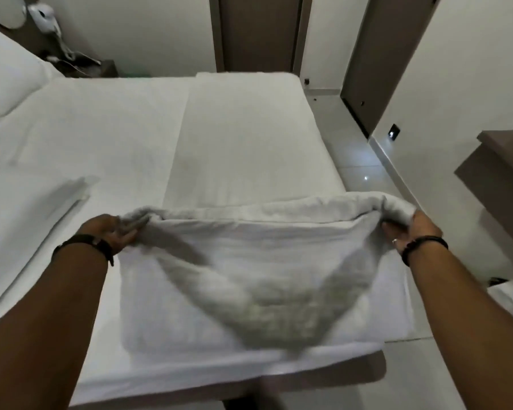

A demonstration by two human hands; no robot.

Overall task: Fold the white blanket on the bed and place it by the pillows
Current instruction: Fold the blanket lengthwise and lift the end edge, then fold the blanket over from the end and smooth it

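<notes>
Both bare forearms reach out from the camera over the near corner of the white-sheeted bed (107, 137), each wrist wearing a dark band. Between them hangs the white, thick, terry-textured blanket (258, 261), already folded down to a long narrow bundle. The left hand (110, 233) is clenched around the bundle's left end, fingers curled tight with cloth bunched inside them. The right hand (412, 232) pinches the right end, thumb and fingers wrapped over a roll of fabric; how many layers it grips cannot be told.

Holding the two ends apart keeps the top edge taut and fairly level, so the loose middle sags toward the camera in a blurred pouch. That looks like the way one lines up edges before laying a fold flat. The blanket's lower layers rest on the bed near its foot corner, just below the hands.

Its long axis runs from hand to hand, parallel to the bed's near edge. The gripped fold faces away from the camera, toward the far side of the bed.

A plump white pillow (3, 75) lies at the bed's head, well apart from the blanket and off to the left. By my judgement the folding is close to finished, and the carry to the pillow has not yet begun.
</notes>
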